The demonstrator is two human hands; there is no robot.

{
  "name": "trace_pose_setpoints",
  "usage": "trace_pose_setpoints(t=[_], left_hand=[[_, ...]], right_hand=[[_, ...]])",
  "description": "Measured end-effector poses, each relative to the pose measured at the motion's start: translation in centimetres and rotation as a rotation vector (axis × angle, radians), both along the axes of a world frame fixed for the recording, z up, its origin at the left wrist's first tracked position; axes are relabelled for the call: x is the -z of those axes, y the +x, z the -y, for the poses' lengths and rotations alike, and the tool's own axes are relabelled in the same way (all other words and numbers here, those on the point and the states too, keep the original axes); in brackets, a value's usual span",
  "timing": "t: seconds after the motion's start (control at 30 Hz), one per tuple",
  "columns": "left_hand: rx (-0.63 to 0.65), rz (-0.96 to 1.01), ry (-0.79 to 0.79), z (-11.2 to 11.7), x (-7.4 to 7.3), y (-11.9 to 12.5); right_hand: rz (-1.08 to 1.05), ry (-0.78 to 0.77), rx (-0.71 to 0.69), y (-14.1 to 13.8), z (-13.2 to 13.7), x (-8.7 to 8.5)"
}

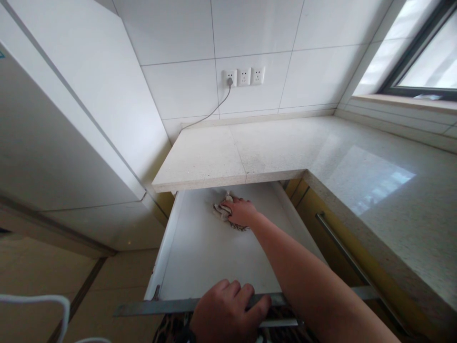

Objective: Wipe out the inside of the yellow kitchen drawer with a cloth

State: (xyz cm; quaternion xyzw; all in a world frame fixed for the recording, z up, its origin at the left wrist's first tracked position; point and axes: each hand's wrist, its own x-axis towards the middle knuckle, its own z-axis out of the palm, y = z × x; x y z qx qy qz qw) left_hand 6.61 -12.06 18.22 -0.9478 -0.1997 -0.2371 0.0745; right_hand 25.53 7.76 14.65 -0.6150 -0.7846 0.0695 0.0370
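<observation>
Just in front of the pale counter, the right hand reaches into a white drawer that is pulled out. It lies palm down on a crumpled cloth with dark marks. Bits of the cloth poke out past the fingers and under the palm, and it sits on the drawer's flat floor. I cannot tell if the fingers pinch the cloth or only press on it.

Nearer to the body, the left hand is curled tight over the gray front edge of the drawer. To the right of both hands is a yellow cupboard door with a long metal handle. To their left is a tall white cabinet. Far past the right hand, three sockets sit on the tiled wall. One has a plug with a thin gray cord.
</observation>
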Motion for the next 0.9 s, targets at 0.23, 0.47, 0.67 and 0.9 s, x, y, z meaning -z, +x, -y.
trace_pose_setpoints(t=[0.23,0.47,0.67,0.9], left_hand=[[-0.003,0.036,0.016,-0.1,-0.3,0.3],[0.005,0.038,0.016,-0.2,-0.5,0.4],[0.007,0.009,-0.011,-0.2,-0.2,0.3],[0.003,-0.012,-0.008,-0.1,-0.1,0.0]], right_hand=[[0.019,-0.052,-0.236,-3.1,1.3,-0.6],[0.006,-0.086,-0.529,-6.7,3.3,-1.2],[-0.014,-0.034,-0.213,-4.3,1.1,-0.5],[-0.001,0.005,0.095,0.7,-0.7,0.2]])
